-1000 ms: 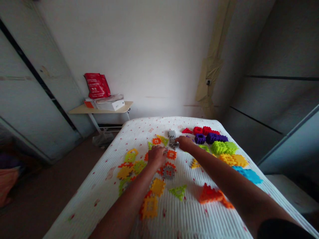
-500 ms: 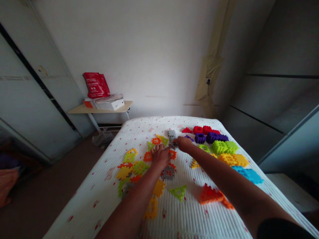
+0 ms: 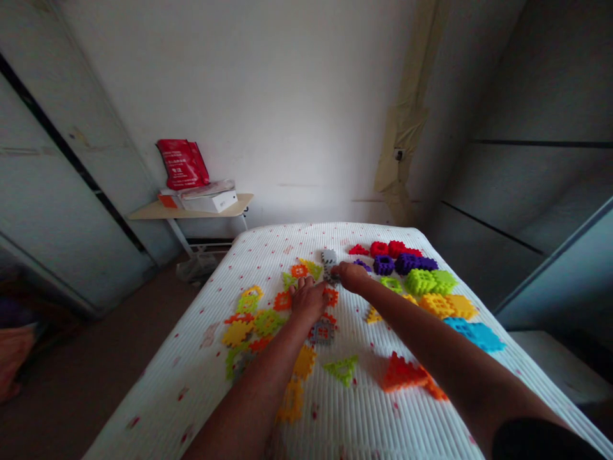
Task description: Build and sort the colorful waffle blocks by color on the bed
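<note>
My right hand is closed at the edge of a dark grey toothed building tile, its fingertips partly hiding it. Just behind lies a lighter grey toothed tile. To the left, my left hand rests low with fingers spread and its thumb reaching toward the dark grey tile. Orange tiles lie beside and partly under that hand. Nearer to me is a grey window-shaped tile. A green triangle tile lies between my forearms.
Rows of red, purple, green, yellow and blue tiles line the bed's right side. Mixed tiles lie on the left. Orange-red pieces sit near my right forearm. A small table stands beyond the bed.
Both hands stay in nearly the same place, with the right hand still at the dark grey tile. The whole view has shifted very slightly.
</note>
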{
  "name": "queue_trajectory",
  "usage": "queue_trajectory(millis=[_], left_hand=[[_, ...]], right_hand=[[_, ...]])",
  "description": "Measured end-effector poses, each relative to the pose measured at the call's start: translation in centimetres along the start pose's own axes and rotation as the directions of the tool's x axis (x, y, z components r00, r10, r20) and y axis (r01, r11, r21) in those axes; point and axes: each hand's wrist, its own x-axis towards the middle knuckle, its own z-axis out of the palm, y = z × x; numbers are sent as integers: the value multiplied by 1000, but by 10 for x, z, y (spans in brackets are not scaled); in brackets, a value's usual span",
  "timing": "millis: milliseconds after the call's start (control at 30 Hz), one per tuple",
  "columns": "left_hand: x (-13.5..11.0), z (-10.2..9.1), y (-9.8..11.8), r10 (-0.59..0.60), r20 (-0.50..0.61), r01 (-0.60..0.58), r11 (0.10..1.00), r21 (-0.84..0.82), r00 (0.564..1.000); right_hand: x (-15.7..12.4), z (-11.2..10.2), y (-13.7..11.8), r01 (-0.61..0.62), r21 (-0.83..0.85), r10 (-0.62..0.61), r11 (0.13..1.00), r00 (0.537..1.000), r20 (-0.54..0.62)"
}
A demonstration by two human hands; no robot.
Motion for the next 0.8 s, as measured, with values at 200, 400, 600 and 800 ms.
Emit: queue_trajectory(millis=[200, 400, 600, 800], left_hand=[[-2, -2, 2, -7, -4, 7, 1000, 8, 1000], [-1, -17, -10, -27, -5, 27, 1000, -8, 1000], [-3, -34, -42, -168, 40, 168, 986, 8, 985], [-11, -34, -46, -177, 97, 174, 984, 40, 979]], right_hand=[[0, -1, 0, -14, 13, 14, 1000, 1000, -14], [-4, -14, 4, -24, 46, 26, 999, 998, -49], [-8, -25, 8, -20, 84, 27, 996, 996, -88], [-12, -31, 3, 0, 103, 10, 995, 995, -96]])
